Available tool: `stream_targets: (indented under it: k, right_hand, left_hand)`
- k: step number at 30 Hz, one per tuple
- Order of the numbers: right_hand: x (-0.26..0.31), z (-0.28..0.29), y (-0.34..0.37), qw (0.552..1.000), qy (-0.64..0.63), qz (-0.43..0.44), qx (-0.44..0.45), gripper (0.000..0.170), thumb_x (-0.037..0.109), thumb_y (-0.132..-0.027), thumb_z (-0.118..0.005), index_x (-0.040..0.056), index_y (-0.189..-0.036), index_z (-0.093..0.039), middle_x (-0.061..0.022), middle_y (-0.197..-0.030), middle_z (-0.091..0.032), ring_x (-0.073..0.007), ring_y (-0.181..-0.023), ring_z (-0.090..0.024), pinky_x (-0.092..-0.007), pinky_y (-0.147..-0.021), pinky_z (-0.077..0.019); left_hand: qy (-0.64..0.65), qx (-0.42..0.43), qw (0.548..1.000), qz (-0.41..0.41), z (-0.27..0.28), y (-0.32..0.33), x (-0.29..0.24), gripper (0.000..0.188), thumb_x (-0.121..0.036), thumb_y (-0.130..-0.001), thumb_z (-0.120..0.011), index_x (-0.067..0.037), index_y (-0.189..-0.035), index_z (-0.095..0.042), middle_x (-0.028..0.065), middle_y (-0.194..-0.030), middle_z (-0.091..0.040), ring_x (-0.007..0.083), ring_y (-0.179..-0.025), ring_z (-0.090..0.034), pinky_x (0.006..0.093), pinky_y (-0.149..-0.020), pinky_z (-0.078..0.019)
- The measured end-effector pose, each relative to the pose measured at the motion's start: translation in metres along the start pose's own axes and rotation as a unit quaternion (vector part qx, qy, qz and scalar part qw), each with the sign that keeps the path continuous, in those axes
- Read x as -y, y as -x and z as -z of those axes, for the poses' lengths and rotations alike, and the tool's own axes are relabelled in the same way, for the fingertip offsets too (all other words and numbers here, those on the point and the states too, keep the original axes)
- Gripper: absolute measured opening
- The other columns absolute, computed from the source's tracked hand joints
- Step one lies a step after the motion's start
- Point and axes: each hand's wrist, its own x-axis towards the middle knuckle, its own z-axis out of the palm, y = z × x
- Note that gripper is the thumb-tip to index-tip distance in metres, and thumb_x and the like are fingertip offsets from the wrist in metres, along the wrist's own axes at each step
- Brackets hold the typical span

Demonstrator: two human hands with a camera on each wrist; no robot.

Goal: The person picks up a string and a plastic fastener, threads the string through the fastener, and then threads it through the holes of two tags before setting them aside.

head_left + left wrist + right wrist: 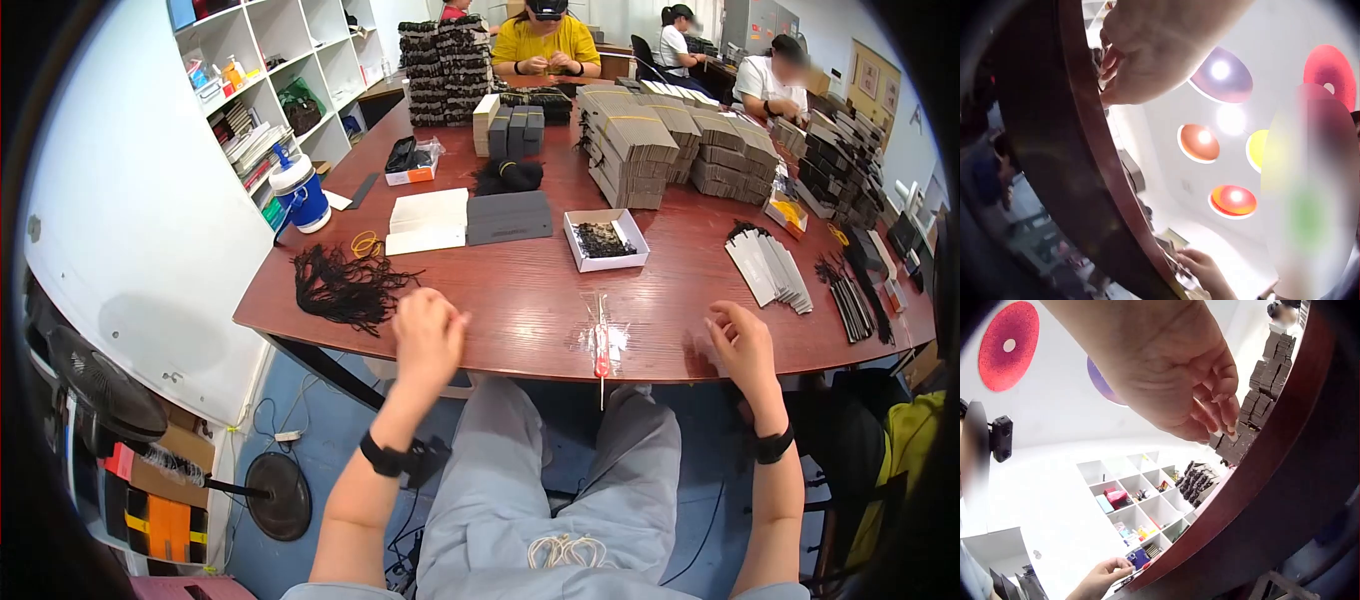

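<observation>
My left hand (430, 338) hovers over the front left of the table, its fingers loosely bent and nothing seen in them. Beside it lies a loose bundle of black cords (345, 287). On the right, my right hand (745, 345) is raised near the table's front edge, with relaxed fingers and no object; the right wrist view shows this hand (1179, 375) empty too. Between the hands, a red-handled tool (602, 350) is fixed by clear tape, its thin metal shaft jutting past the edge. A white box (607, 262) with small black pieces stands behind it.
White strips (768, 268) with black cords lie to the right, and cream and dark grey sheets (428, 217) at centre left. Tall stacks of grey card pieces (630, 140) stand at the back. A blue jug (300, 195) is at the left edge. Other people sit beyond.
</observation>
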Motion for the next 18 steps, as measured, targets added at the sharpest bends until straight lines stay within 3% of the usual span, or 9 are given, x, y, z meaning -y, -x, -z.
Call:
stream_targets:
  k: [2,4,6,7,8,10,14,16,18]
  right_hand:
    - [0.010,0.001,0.008,0.999,-0.037,0.015,0.013,0.020,0.006,-0.069,-0.057,0.0028,-0.089,-0.054,-0.0086,-0.067,-0.055,-0.0179,-0.050,-0.052,-0.0261,-0.047,-0.0409]
    - [0.020,0.000,0.016,0.999,-0.046,0.016,0.023,0.021,0.004,-0.069,-0.057,0.0028,-0.089,-0.054,-0.0087,-0.067,-0.055,-0.0181,-0.051,-0.052,-0.0257,-0.048,-0.0415]
    - [0.026,-0.001,0.023,0.997,-0.058,0.035,0.039,0.021,0.003,-0.068,-0.057,0.0028,-0.088,-0.055,-0.0088,-0.067,-0.055,-0.0181,-0.051,-0.052,-0.0258,-0.048,-0.0417]
    - [0.030,-0.001,0.024,0.997,-0.052,0.044,0.047,0.020,0.002,-0.068,-0.056,0.0028,-0.088,-0.055,-0.0090,-0.068,-0.055,-0.0180,-0.050,-0.052,-0.0258,-0.048,-0.0421]
    - [0.034,-0.002,0.026,0.996,-0.056,0.042,0.055,0.020,0.003,-0.068,-0.057,0.0028,-0.088,-0.055,-0.0089,-0.067,-0.055,-0.0178,-0.050,-0.053,-0.0260,-0.048,-0.0424]
    - [0.039,-0.001,0.026,0.995,-0.063,0.045,0.066,0.019,0.004,-0.069,-0.058,0.0033,-0.088,-0.055,-0.0086,-0.067,-0.056,-0.0174,-0.050,-0.053,-0.0262,-0.048,-0.0426]
    - [0.048,0.001,0.015,0.993,-0.072,0.058,0.069,0.017,0.007,-0.071,-0.058,0.0025,-0.087,-0.056,-0.0085,-0.065,-0.056,-0.0178,-0.050,-0.053,-0.0260,-0.048,-0.0422]
    - [0.048,-0.005,0.000,0.983,-0.146,0.030,0.112,0.015,0.010,-0.073,-0.057,0.0007,-0.085,-0.057,-0.0084,-0.062,-0.056,-0.0153,-0.049,-0.053,-0.0249,-0.048,-0.0416]
    - [0.049,-0.014,-0.021,0.968,-0.217,0.001,0.127,0.016,0.012,-0.074,-0.057,-0.0005,-0.084,-0.057,-0.0082,-0.059,-0.057,-0.0126,-0.050,-0.053,-0.0245,-0.048,-0.0413]
  left_hand:
    - [0.091,0.005,0.994,-0.057,0.003,0.007,-0.039,0.015,-0.008,-0.067,-0.061,-0.004,-0.064,-0.046,0.0097,-0.083,-0.047,0.0244,-0.079,-0.043,0.0334,-0.067,-0.0361]
    - [0.233,0.046,0.969,-0.069,-0.002,0.020,-0.065,0.014,-0.003,-0.067,-0.059,-0.003,-0.063,-0.046,0.0090,-0.084,-0.050,0.0170,-0.068,-0.047,0.0258,-0.057,-0.0394]
    - [0.408,0.156,0.899,0.037,0.003,0.025,-0.091,0.016,-0.001,-0.067,-0.058,-0.003,-0.060,-0.044,0.0069,-0.086,-0.054,0.0080,-0.056,-0.046,0.0192,-0.045,-0.0365]
    - [0.469,0.181,0.864,0.030,-0.003,0.027,-0.091,0.016,-0.001,-0.072,-0.056,-0.003,-0.062,-0.043,0.0074,-0.084,-0.057,0.0035,-0.050,-0.045,0.0166,-0.041,-0.0347]
    - [0.473,0.184,0.861,0.029,-0.005,0.027,-0.092,0.016,-0.001,-0.072,-0.056,-0.003,-0.062,-0.043,0.0074,-0.084,-0.057,0.0035,-0.050,-0.045,0.0166,-0.041,-0.0347]
    - [0.665,0.258,0.668,0.211,-0.010,0.022,-0.096,0.014,0.000,-0.076,-0.052,-0.003,-0.066,-0.043,0.0100,-0.077,-0.058,0.0048,-0.051,-0.048,0.0163,-0.041,-0.0361]
    - [0.655,0.270,0.663,0.243,-0.018,-0.001,-0.085,0.009,-0.005,-0.081,-0.048,0.003,-0.081,-0.053,0.0088,-0.073,-0.057,0.0089,-0.058,-0.051,0.0193,-0.050,-0.0425]
    - [0.697,0.250,0.631,0.232,-0.027,-0.014,-0.082,0.018,-0.006,-0.082,-0.047,0.005,-0.094,-0.055,0.0072,-0.078,-0.057,0.0106,-0.070,-0.053,0.0221,-0.062,-0.0449]
    - [0.701,0.214,0.638,0.234,-0.039,-0.024,-0.079,0.018,-0.006,-0.082,-0.048,0.005,-0.094,-0.055,0.0068,-0.078,-0.057,0.0107,-0.069,-0.053,0.0220,-0.063,-0.0452]
